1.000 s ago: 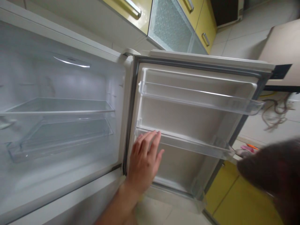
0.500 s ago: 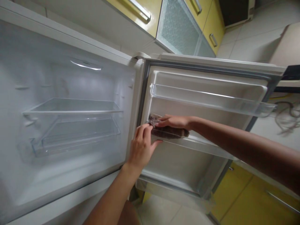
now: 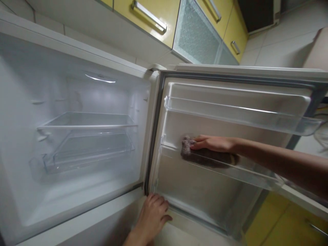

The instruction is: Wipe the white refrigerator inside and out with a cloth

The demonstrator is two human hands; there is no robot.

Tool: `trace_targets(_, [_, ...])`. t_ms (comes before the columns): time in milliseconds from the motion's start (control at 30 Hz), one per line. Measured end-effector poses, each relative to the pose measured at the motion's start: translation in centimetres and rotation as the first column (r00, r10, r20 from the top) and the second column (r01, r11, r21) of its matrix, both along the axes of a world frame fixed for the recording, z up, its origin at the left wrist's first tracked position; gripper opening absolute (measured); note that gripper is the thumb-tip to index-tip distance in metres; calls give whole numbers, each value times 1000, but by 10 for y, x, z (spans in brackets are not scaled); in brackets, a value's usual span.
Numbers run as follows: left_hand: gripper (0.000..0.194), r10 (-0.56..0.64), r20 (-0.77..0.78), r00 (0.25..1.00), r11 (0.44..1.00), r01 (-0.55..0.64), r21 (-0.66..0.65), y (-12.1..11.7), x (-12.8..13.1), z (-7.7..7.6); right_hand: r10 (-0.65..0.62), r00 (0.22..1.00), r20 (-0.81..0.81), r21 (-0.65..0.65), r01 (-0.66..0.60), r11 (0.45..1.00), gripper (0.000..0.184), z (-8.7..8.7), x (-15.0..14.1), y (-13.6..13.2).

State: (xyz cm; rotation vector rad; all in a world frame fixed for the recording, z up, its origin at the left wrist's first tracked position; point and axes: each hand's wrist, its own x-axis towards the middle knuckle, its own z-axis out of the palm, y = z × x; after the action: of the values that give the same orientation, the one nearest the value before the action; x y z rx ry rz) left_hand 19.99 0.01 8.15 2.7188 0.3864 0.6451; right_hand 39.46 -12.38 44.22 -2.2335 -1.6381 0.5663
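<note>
My right hand (image 3: 214, 143) reaches into the lower clear door bin (image 3: 246, 172) of the open fridge door (image 3: 205, 191) and presses a dark grey cloth (image 3: 202, 157) down inside it, fingers flat on top of the cloth. My left hand (image 3: 153, 215) rests on the bottom edge of the door near the hinge side, fingers curled over the rim. The upper door bin (image 3: 238, 114) holds nothing.
The fridge compartment (image 3: 77, 136) on the left stands open with a glass shelf (image 3: 87, 121) and a clear drawer (image 3: 89, 153) beneath, both bare. Yellow cabinets (image 3: 148, 17) with metal handles and a frosted glass panel (image 3: 197, 34) hang above. Yellow lower cabinets (image 3: 282, 225) sit at the bottom right.
My left hand has dropped from the lower bin's left end to the door's bottom edge. My right hand has slid the cloth a little to the right inside the bin.
</note>
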Motion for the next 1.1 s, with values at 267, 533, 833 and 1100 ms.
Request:
trace_targets(267, [30,12,-192,981,1000,-13,-5,3,2,20,220,964,147,73,-232,970,37,-4,-47,80])
trace_targets(533, [34,38,-118,992,999,-40,-14,-2,14,7,52,453,890,145,-390,909,32,31,-69,40])
trace_targets(833, [40,55,-52,997,998,-55,6,-5,21,5,352,322,879,-130,-548,826,28,-14,-113,111])
trace_targets(1100, [37,58,-76,995,998,-60,-25,-8,20,8,492,467,734,-291,-438,850,28,33,-111,58])
